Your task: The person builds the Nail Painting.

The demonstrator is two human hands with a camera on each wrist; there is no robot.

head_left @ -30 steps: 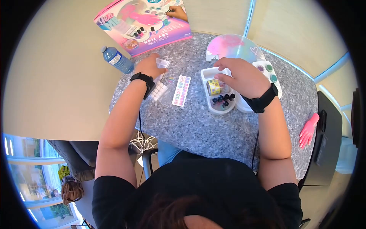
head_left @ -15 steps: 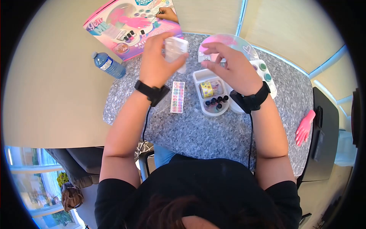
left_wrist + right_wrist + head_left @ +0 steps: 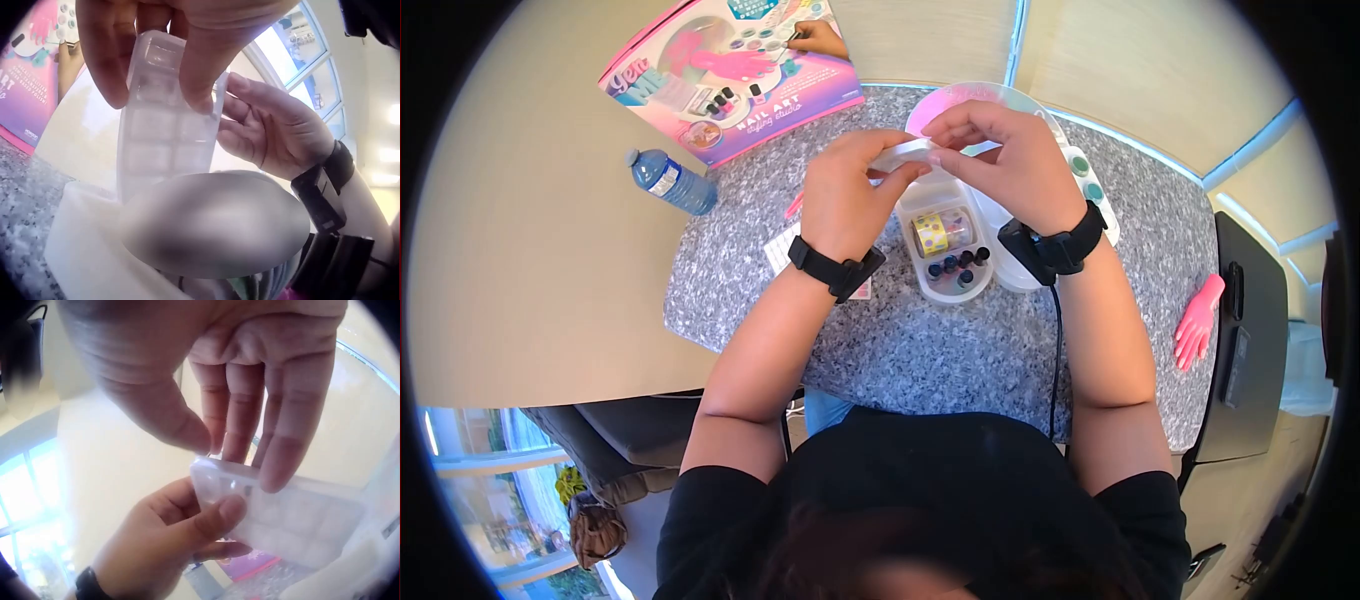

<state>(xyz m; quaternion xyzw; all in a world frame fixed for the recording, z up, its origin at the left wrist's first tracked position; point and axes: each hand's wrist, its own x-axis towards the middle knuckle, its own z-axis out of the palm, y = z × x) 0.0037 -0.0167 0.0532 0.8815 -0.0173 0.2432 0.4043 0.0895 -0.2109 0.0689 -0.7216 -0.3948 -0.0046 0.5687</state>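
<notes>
My left hand (image 3: 845, 190) grips a translucent white compartment case (image 3: 156, 131), raised over the table, its thumb across the face in the left wrist view. The right hand (image 3: 1025, 165) is at the case's other end, thumb tip at a corner and forefinger against the face in the right wrist view; its fingers are fairly straight. Under the hands sits a white sectioned tray (image 3: 956, 297) holding a yellow dotted roll (image 3: 940, 232) and several black-capped bottles (image 3: 960, 266). A patterned sticker sheet (image 3: 863, 291) is mostly hidden behind the left wrist.
At the back left stands a pink nail art box (image 3: 730, 90), with a water bottle (image 3: 672, 182) in front. A white gridded piece (image 3: 780, 245) lies beside the left wrist. Behind the right hand are a pastel disc (image 3: 1000, 95) and green pots (image 3: 1080, 165). A pink model hand (image 3: 1198, 322) lies far right.
The left hand has lifted the case off the table at left and brought it rightward, turning it edge-on. The right hand has moved from above the tray to the case's end.
</notes>
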